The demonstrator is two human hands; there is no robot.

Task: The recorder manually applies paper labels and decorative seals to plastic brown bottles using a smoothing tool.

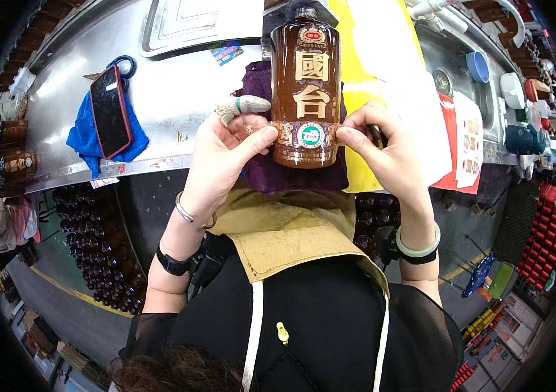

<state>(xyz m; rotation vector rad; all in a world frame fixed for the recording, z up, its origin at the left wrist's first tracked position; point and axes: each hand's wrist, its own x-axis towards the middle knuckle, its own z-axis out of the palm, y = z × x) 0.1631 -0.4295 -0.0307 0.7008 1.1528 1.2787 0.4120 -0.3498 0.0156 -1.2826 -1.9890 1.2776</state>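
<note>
A brown glossy bottle (284,78) with raised gold lettering lies on a folded dark purple cloth (291,179), its neck pointing away from me. Low on its front is a patterned band with a round white-and-green label (310,135). My left hand (229,142) grips the bottle's lower left edge, thumb on the end of the band. One of its fingers wears a knitted grey finger cover (245,106) and stretches along the bottle's side. At the opposite edge, my right hand (382,144) pinches with its thumb against the band. Both hands' fingertips are partly hidden behind the bottle.
To the left, a phone in a red case (109,112) lies on a blue cloth (82,134) beside blue-handled scissors (125,65). A yellow sheet (363,59) and white paper (435,130) lie at right, near a sink with a blue bowl (478,66). Brown bottles (98,248) stand below the table.
</note>
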